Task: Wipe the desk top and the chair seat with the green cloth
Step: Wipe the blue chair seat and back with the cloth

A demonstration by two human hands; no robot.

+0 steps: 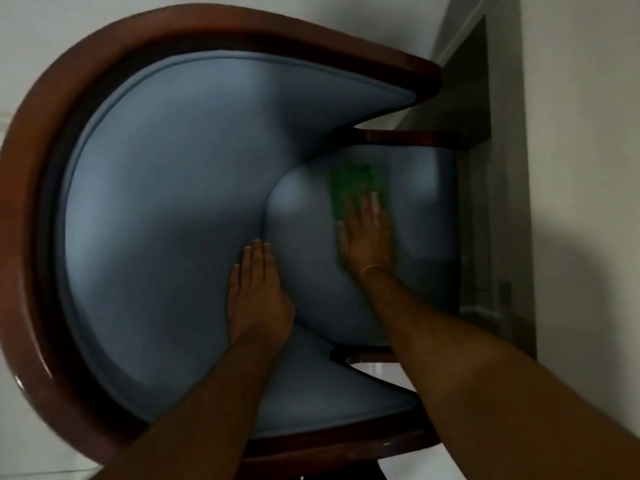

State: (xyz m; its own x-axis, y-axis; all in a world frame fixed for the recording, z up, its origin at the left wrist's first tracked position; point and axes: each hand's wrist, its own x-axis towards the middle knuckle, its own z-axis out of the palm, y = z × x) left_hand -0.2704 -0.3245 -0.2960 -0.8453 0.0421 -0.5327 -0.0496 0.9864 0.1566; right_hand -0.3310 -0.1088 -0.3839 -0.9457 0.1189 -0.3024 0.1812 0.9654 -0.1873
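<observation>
The right hand (363, 233) lies flat with fingers spread and extended, palm pressed down on the green cloth (356, 192) — not a grip, just an open hand bearing on it. The cloth shows beyond the fingertips and along both sides of the hand, blurred at its far end, and it sits on the blue chair seat (304, 244). A thin band circles the wrist just behind this hand. Off to the left and a little nearer the camera, the left hand (258, 296) rests open too, fingers together and straight, laid where the seat cushion meets the padded blue backrest (166, 209). Around both hands the backrest curves wide, edged by a dark reddish wooden frame (31, 188). Past the right hand's fingertips, beyond the seat's front edge, stands a pale wall (581, 168) — the desk top cannot be made out.
</observation>
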